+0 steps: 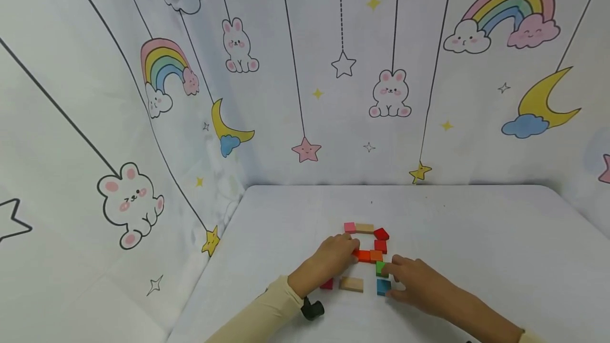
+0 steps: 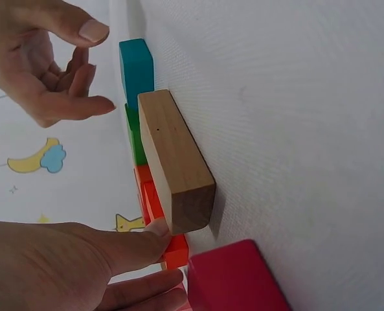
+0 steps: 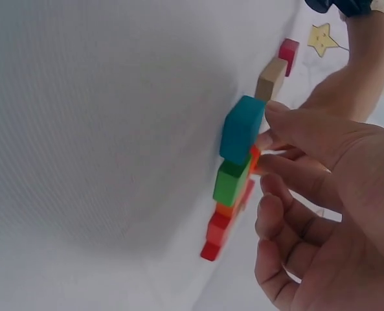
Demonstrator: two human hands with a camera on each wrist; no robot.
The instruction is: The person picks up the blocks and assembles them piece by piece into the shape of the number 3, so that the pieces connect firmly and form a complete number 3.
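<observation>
Coloured blocks form an angular outline on the white table. My left hand point(image 1: 331, 254) pinches an orange-red block point(image 2: 176, 251) at the left end of the middle row, thumb on one side and fingers on the other. Beside it lie a red-orange block point(image 1: 364, 256) and an orange block point(image 1: 376, 255). My right hand point(image 1: 419, 282) hovers at the right of a green block point(image 3: 231, 183) and a blue block point(image 3: 242, 129), fingers loosely bent and holding nothing. A wooden block point(image 2: 177, 152) and a crimson block point(image 2: 234, 278) lie nearer me, the latter partly hidden by the left arm.
Along the far side lie a pink block point(image 1: 350, 227), a wooden strip point(image 1: 365, 228), a red pentagonal block point(image 1: 381, 234) and a red block point(image 1: 380, 246). A black wrist device point(image 1: 313, 309) sits by the left sleeve. A patterned curtain point(image 1: 267, 94) hangs behind the table.
</observation>
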